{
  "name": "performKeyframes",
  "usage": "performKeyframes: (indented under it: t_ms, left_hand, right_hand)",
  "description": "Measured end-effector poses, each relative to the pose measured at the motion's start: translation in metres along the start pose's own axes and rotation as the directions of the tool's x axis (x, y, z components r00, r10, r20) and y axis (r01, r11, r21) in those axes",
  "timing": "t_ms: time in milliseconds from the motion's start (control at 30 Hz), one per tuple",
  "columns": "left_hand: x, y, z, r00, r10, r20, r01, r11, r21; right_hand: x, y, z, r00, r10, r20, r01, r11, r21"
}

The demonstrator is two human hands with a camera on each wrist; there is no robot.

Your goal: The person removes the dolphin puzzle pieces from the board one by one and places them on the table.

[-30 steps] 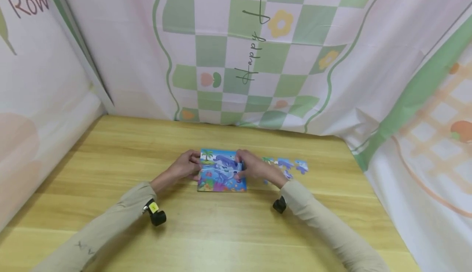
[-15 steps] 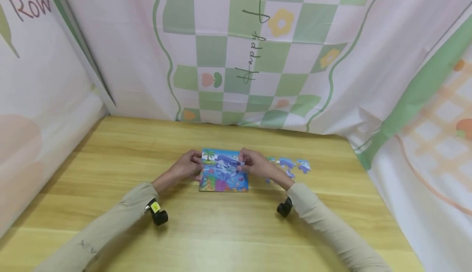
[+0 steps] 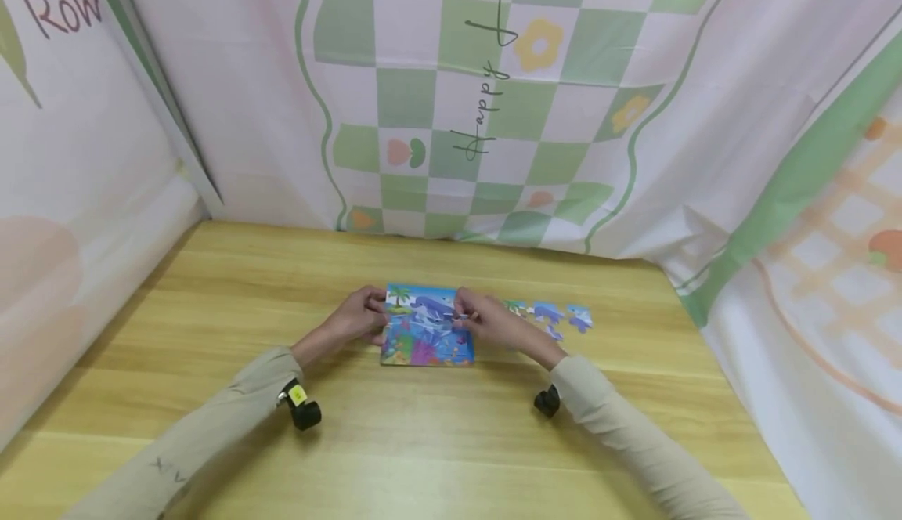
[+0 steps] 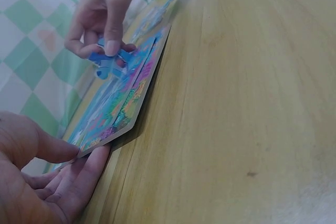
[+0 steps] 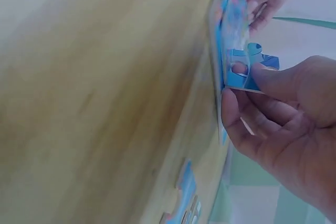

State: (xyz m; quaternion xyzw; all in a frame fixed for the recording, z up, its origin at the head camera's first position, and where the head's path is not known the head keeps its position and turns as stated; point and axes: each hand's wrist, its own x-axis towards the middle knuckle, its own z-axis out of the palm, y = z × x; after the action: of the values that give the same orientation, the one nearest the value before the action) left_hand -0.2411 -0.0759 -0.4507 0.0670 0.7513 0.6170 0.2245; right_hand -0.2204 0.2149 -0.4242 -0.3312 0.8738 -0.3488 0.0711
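A colourful sea-scene puzzle board (image 3: 426, 336) lies flat on the wooden table (image 3: 437, 442). My left hand (image 3: 379, 319) holds the board's left edge, thumb on top and fingers along the rim; the left wrist view shows that grip (image 4: 79, 157) up close. Between thumb and fingers my right hand (image 3: 461, 315) pinches a blue puzzle piece (image 4: 106, 62) just above the board's upper right part. From the right wrist, the same piece (image 5: 251, 72) hangs beside the board (image 5: 230, 24).
Several loose blue puzzle pieces (image 3: 557, 315) lie on the table right of the board, also visible low in the right wrist view as pieces (image 5: 184, 195). Patterned cloth walls (image 3: 493, 113) close in the back and both sides.
My right hand has shifted from the board's right edge to just above it, with the blue piece between its fingers. The left hand has stayed on the left edge.
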Motion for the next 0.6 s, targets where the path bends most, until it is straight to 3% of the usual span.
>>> performKeyframes:
  t_ms: [133,300,433,600]
  left_hand:
    - [0.001,0.001,0.001,1.0,0.0,-0.002,0.0,1.0,0.004]
    - [0.001,0.002,0.001,1.0,-0.002,-0.001,0.002,1.0,0.005]
    - [0.002,0.001,0.002,1.0,-0.013,-0.001,0.013,1.0,0.006]
    - [0.002,0.0,0.001,1.0,-0.023,-0.015,0.024,1.0,0.009]
  right_hand:
    - [-0.001,-0.002,-0.002,0.999,-0.019,0.033,0.018,0.999,0.027]
    - [-0.003,-0.003,-0.009,0.998,0.036,0.052,-0.038,0.999,0.033]
    - [-0.014,0.001,-0.022,0.995,0.101,-0.023,-0.099,0.994,0.054]
    - [-0.046,0.014,-0.048,0.97,0.208,-0.129,-0.198,0.976,0.087]
